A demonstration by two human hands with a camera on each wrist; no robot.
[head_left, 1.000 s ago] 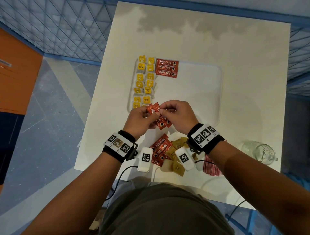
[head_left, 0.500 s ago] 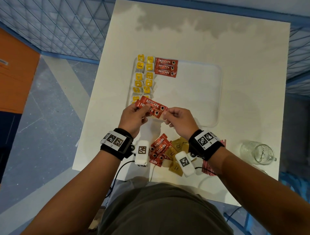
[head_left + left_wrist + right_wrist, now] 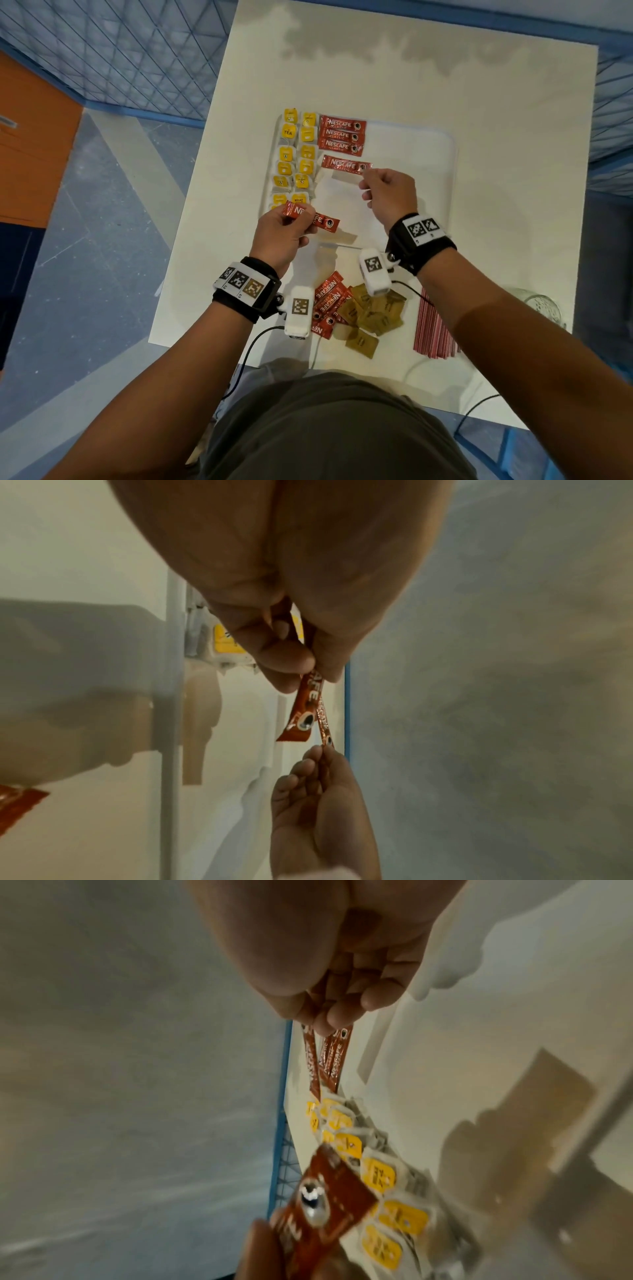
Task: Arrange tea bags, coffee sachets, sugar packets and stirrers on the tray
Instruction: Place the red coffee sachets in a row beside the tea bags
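On the white table (image 3: 479,102) beside blue mesh fencing (image 3: 120,51), both hands pinch red coffee sachets over the tray (image 3: 428,171).

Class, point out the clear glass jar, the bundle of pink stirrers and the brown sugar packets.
Clear glass jar (image 3: 544,306), head view, its side wall.
Bundle of pink stirrers (image 3: 432,330), head view, mid-length.
Brown sugar packets (image 3: 374,317), head view, pile's middle.

The coffee sachets (image 3: 342,133) were glossy red foil that caught the light. The tea bags (image 3: 294,161) were white filter paper with matt yellow paper tags. The sugar packets (image 3: 373,313) were dull brown paper. The tray (image 3: 428,164) looked like smooth white plastic on a matt white counter (image 3: 496,102). The jar (image 3: 544,305) was clear glass.
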